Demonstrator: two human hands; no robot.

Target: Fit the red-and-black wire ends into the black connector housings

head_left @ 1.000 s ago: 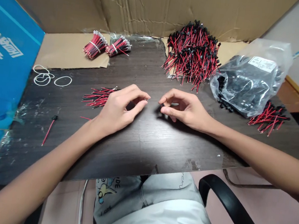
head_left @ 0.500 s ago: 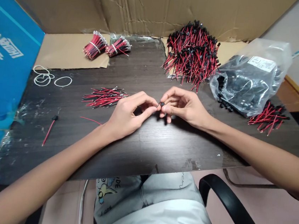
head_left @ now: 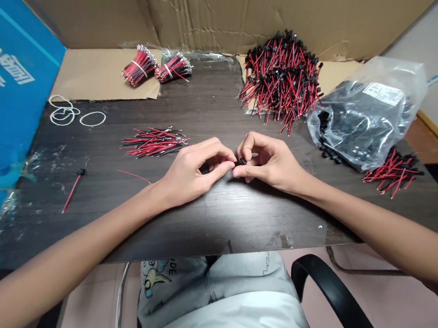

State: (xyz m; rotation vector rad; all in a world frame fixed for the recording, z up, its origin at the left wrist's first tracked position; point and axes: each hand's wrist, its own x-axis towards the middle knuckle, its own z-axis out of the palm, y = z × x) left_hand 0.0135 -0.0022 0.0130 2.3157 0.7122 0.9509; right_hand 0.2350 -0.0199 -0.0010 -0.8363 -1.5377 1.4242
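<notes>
My left hand [head_left: 193, 169] and my right hand [head_left: 268, 161] meet fingertip to fingertip over the middle of the dark table [head_left: 206, 209]. Both are pinched closed on a small black connector [head_left: 242, 161] between them; whether the left fingers also hold a wire is hidden. A loose pile of red and black wires [head_left: 153, 142] lies just left of my left hand. A single red wire [head_left: 133, 176] lies beside my left wrist.
A big heap of wired connectors [head_left: 281, 76] sits at the back, a plastic bag of black parts [head_left: 365, 114] at the right with more wires [head_left: 392, 172] beside it. Two banded wire bundles [head_left: 156, 67] and white rubber bands [head_left: 71, 112] lie back left. One wired connector [head_left: 74, 185] lies near the left edge.
My left hand moved right from the loose wire pile to meet my right hand. The two hands then closed in on the small black connector and shifted slightly lower.
</notes>
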